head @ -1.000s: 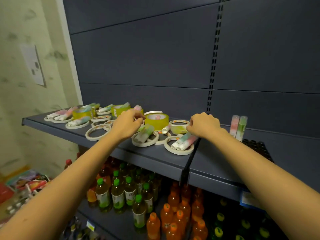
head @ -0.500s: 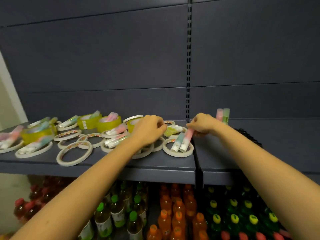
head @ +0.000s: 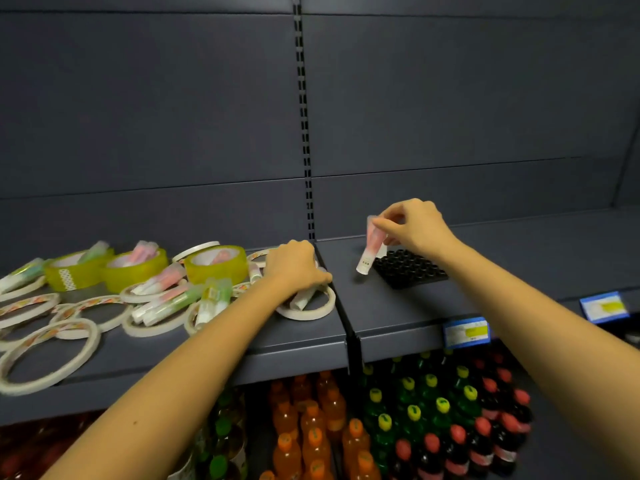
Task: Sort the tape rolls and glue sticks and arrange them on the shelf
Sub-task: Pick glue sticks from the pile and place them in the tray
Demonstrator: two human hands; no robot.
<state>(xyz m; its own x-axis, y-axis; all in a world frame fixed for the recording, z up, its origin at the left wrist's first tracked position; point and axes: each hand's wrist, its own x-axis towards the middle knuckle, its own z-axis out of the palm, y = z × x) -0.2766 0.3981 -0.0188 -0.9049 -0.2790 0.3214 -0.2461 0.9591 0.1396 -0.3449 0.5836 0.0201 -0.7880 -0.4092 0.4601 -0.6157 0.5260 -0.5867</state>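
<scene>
Dark grey shelf (head: 519, 268) runs wide behind and to the right of the black tray (head: 410, 270), and its front edge, carrying a price label (head: 465, 332), lies forward of the tray. Left of the tray a seam (head: 341, 306) splits the boards. The right hand (head: 414, 225) pinches a pink glue stick (head: 370, 249) by its upper end, tilted, with its white base hanging just beside the tray's left edge. Beyond the seam, the left hand (head: 294, 268) curls over a second glue stick (head: 304, 298) lying across a white tape ring (head: 311, 312). Whether it grips the stick cannot be told. Yellow tape rolls (head: 135, 271) crowd farther left.

Arms outstretched, left grip (head: 298, 268) curled palm-down, right grip (head: 414, 225) raised, pinching glue stick (head: 367, 252).
</scene>
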